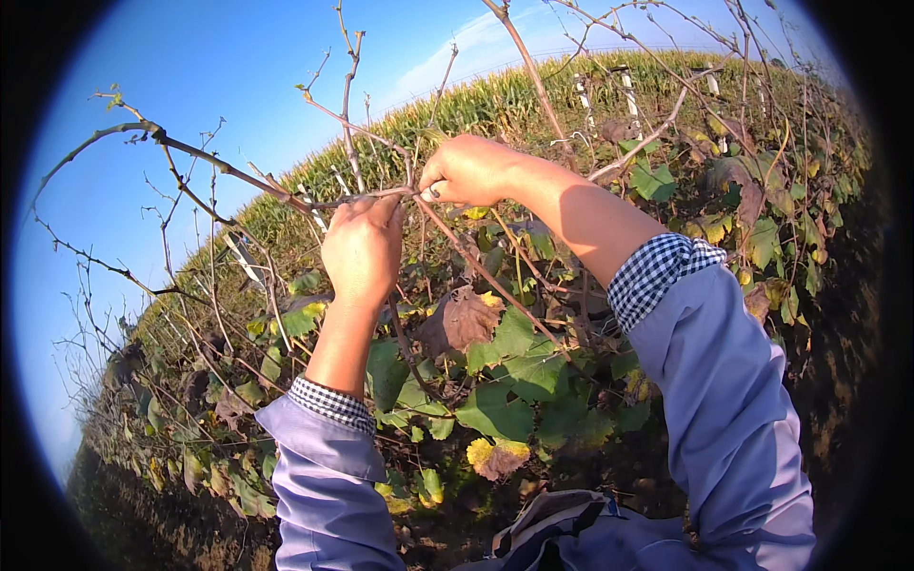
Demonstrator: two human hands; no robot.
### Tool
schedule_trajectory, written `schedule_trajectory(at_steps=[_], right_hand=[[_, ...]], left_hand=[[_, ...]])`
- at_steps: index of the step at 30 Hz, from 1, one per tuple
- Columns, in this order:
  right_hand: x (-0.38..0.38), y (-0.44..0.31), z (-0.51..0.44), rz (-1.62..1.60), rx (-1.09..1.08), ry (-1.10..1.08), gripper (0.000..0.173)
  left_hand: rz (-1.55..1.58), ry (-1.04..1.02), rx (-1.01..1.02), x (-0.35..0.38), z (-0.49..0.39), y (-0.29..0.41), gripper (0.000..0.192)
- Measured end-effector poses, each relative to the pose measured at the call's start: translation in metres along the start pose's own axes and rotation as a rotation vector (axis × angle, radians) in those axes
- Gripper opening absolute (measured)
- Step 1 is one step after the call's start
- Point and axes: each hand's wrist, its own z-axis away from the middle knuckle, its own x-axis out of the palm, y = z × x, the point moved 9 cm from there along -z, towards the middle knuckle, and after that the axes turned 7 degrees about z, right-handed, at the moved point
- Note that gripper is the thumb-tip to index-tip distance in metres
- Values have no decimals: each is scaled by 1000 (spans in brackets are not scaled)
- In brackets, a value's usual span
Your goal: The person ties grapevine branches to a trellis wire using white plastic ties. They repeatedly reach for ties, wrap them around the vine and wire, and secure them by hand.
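Bare vine canes spread out in front of me at chest height. My left hand (363,246) is closed around a brown horizontal cane (289,196), back of the hand towards me. Close to its right, my right hand (468,171) is bent over the fork where an upright shoot (408,163) and a slanting cane (475,260) meet. Its thumb and fingers are curled in at the fork, with a small dark spot at the thumb. Whether they pinch the cane or something small is hidden by the fingers.
Green and browning grape leaves (510,407) hang below my hands. Long shoots arch at the left (171,143) and upper right (643,50). Pale posts (628,100) stand in the rows behind, before a maize field (464,107). A bag-like cloth item (557,514) sits at my waist.
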Motion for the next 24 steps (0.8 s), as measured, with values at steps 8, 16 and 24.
schedule_trajectory(at_steps=[8, 16, 24], right_hand=[[0, -6, 2, -99, 16, -78, 24], [-13, -24, 20, 38, -199, 254, 25], [-3, -4, 18, -40, 45, 197, 18]], left_hand=[[58, 11, 66, -12, -1, 5, 19], [131, 126, 83, -18, 4, 7, 16], [323, 38, -72, -8, 3, -9, 19]])
